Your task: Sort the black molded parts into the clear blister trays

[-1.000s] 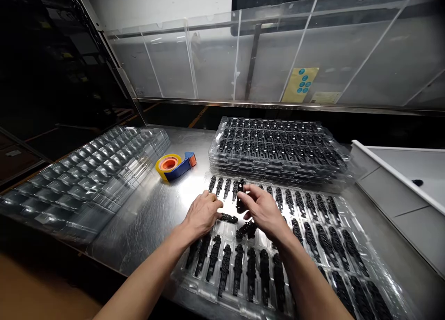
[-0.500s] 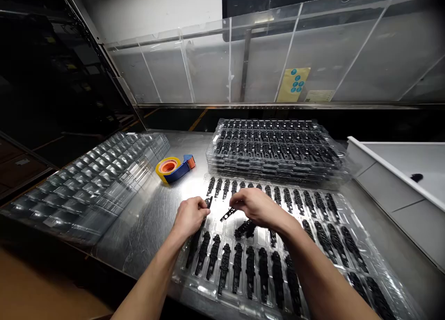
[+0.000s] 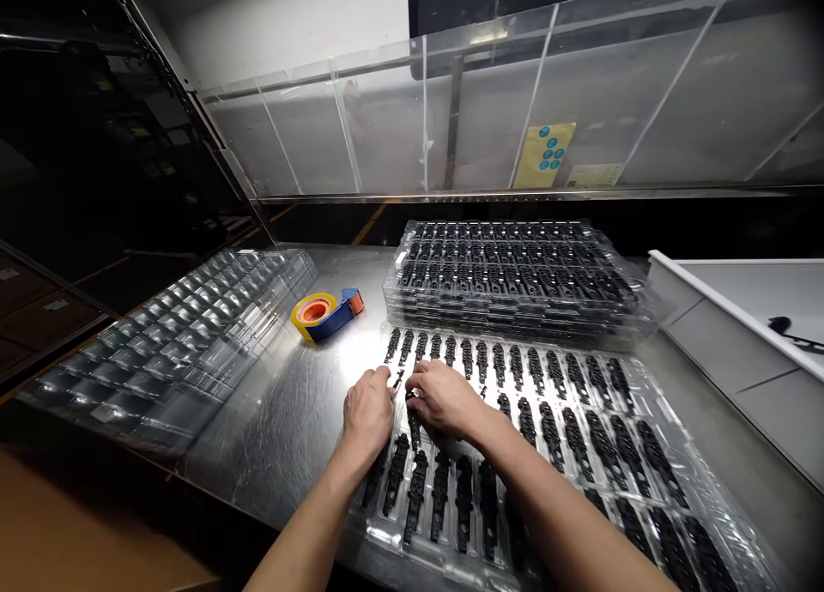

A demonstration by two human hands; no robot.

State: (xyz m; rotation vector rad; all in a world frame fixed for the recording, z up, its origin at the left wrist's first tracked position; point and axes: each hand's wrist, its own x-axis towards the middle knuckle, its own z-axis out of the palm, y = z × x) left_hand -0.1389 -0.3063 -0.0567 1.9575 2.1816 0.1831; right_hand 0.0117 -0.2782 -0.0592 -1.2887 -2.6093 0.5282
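A clear plastic tray (image 3: 392, 536) lies on the metal bench, with rows of long black perforated plastic parts (image 3: 439, 498) in its pockets. My left hand (image 3: 368, 412) is over the tray's left side, fingers closed on a small black plastic part (image 3: 397, 381) whose tip shows by the thumb. Close beside it, my right hand (image 3: 447, 399) is bent down over the middle row, pinching a black plastic part (image 3: 414, 429) that slants into a pocket there. My fingers and palm cover part of that row.
Behind the tray stands a stack of filled clear trays (image 3: 515, 313). Clear blister trays (image 3: 160, 360) are piled at the left. A tape dispenser (image 3: 327, 313) sits between the piles. At the right is a white bin (image 3: 714, 343) with black parts inside. Clear panels (image 3: 386, 137) hang behind.
My right hand has moved left and down, taking its part from above the tray to the middle row. My left hand has shifted slightly right. More black parts show in the white bin.
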